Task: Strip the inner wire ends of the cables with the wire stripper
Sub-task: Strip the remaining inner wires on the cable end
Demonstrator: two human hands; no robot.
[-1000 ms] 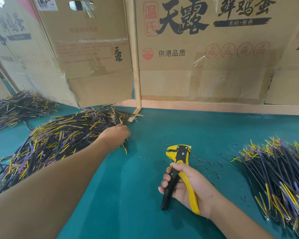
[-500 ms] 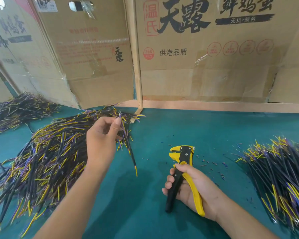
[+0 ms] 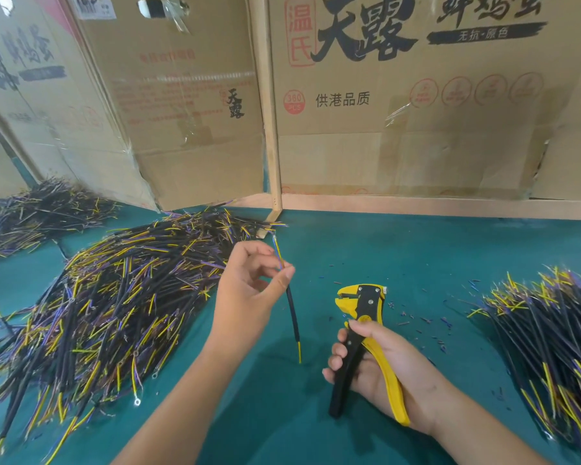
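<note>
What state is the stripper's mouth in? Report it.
Open: the wire stripper shows a gap at its yellow mouth, nothing in it; the cable hangs apart.

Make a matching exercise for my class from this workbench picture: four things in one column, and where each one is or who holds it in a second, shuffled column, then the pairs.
Things
1. wire stripper
2. single cable
3. large cable pile
4. smaller cable pile

Places
A. on the green table, at the person's left
B. pinched in the left hand, hanging down
C. on the table, at the right edge of the picture
D. gripped by its handles in the right hand

Pairs: 1-D, 2-B, 3-A, 4-C
</note>
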